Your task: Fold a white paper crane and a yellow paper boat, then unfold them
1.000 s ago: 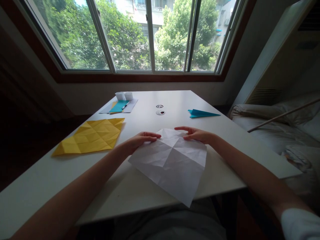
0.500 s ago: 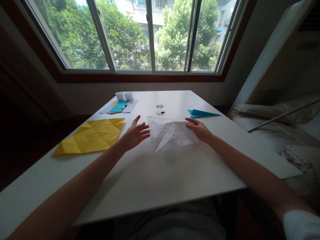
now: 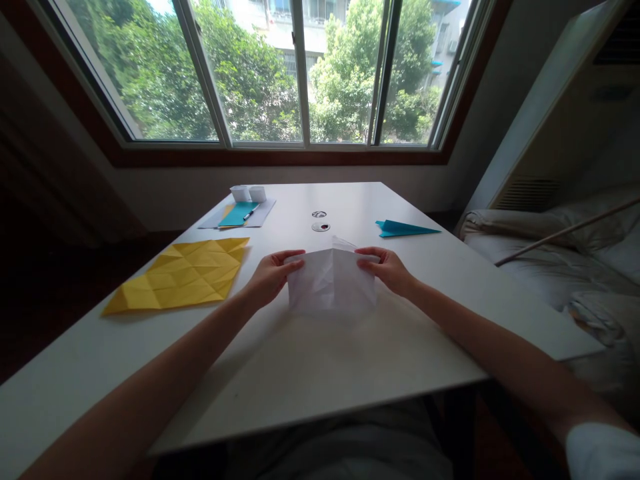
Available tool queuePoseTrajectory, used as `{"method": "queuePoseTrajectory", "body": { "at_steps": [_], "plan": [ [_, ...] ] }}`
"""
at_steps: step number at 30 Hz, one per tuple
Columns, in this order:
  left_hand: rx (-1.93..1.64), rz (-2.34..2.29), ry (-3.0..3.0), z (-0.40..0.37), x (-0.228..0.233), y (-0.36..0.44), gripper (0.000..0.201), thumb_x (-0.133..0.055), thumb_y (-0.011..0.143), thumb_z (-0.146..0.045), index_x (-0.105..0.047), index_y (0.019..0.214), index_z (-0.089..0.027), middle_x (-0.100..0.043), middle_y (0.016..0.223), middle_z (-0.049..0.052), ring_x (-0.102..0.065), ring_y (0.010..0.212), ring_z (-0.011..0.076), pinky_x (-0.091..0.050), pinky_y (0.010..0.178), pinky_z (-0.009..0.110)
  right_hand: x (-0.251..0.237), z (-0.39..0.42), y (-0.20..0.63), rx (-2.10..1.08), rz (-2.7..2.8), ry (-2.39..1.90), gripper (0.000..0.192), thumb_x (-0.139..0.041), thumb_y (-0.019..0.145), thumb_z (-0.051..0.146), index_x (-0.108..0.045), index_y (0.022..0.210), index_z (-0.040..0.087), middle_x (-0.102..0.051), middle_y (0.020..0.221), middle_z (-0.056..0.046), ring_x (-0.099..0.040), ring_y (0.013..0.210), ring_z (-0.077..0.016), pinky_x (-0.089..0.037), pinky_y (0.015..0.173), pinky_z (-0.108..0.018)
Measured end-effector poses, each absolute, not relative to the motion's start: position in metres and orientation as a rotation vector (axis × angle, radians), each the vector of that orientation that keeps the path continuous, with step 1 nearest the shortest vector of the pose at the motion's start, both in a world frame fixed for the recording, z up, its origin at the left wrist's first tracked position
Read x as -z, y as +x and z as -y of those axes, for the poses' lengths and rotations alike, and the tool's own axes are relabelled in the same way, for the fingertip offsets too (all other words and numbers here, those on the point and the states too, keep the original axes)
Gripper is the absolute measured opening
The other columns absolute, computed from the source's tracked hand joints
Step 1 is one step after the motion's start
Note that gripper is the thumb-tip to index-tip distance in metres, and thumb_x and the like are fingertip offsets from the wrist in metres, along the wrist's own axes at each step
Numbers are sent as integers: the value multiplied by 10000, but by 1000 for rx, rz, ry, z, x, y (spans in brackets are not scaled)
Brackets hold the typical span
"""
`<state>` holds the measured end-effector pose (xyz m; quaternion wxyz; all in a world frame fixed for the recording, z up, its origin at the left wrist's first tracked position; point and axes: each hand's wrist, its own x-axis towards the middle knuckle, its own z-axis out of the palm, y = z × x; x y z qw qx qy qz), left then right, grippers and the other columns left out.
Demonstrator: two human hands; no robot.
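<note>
A creased sheet of white paper (image 3: 332, 283) is held up above the middle of the white table (image 3: 320, 373). My left hand (image 3: 274, 275) pinches its upper left edge between thumb and fingers. At the upper right edge, my right hand (image 3: 387, 268) pinches it the same way. A vertical fold line runs down the sheet's centre, and a thin flap sticks up behind its top edge. To the left of my left hand lies a creased yellow sheet of paper (image 3: 185, 273). Beyond my right hand is a folded blue paper plane (image 3: 406, 229).
At the back left, two small white boxes (image 3: 249, 193) stand behind blue paper (image 3: 239, 214) with a pen (image 3: 251, 212) on it. Two round discs (image 3: 321, 227) lie on the table's far middle. A rumpled cover (image 3: 525, 247) is to the right of the table.
My left hand has closed on the white paper's left edge; before, it was open beside it. The paper has turned to face me and hangs more evenly between both hands.
</note>
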<state>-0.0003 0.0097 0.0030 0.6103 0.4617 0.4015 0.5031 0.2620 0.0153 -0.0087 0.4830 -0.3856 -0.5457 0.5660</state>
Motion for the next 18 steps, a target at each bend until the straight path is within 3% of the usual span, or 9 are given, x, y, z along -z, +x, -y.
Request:
{"method": "queuePoseTrajectory", "body": {
  "at_steps": [2,4,7,9,11,14,18],
  "plan": [
    [-1156,-924,1091,-9,-3,1,348,-780,563,-219,-680,886,-138,-682,807,42,-599,690,121,-474,639,228,9,-16,262,-1301,1376,-970,370,-747,582,374,-660,887,186,-656,804,-24,-601,719,-160,-498,697,-331],
    [-1167,-925,1118,-7,-3,3,289,-783,556,-234,-688,813,-141,-673,754,27,-582,670,108,-457,632,220,10,-16,263,-1120,1467,-1008,347,-724,604,424,-673,860,195,-639,878,-49,-586,868,-207,-484,763,-366],
    [-1193,-940,1165,-4,-4,6,252,-783,554,-262,-686,759,-151,-652,699,15,-561,643,102,-442,633,232,8,-16,265,-708,1636,-1076,301,-703,625,457,-696,806,217,-530,1145,-91,-427,1154,-267,-411,913,-423],
    [-1222,-976,1252,-2,-5,8,257,-771,568,-293,-687,769,-157,-649,745,30,-569,693,125,-446,670,260,4,-13,265,-458,1732,-1096,247,-697,641,444,-702,776,237,-413,1293,-72,-318,1245,-281,-322,998,-463],
    [-1282,-1066,1408,0,-6,10,249,-754,587,-325,-689,762,-161,-636,924,66,-572,833,171,-450,721,286,-1,-9,266,-300,1846,-1056,192,-686,669,416,-697,758,246,-349,1357,-41,-273,1277,-280,-270,1032,-478],
    [-1351,-1141,1661,3,-9,14,225,-716,633,-351,-680,755,-166,-547,1159,92,-535,1000,224,-450,787,321,-9,0,263,-230,2020,-912,148,-659,711,370,-667,754,228,-335,1385,-34,-285,1284,-261,-304,1019,-459],
    [-1355,-987,1737,11,-12,21,211,-672,699,-336,-643,806,-156,-657,946,83,-581,940,215,-444,837,348,-22,13,256,-260,2144,-737,125,-600,768,331,-622,784,208,-323,1408,-46,-271,1301,-248,-295,1027,-463]
  ]
}}
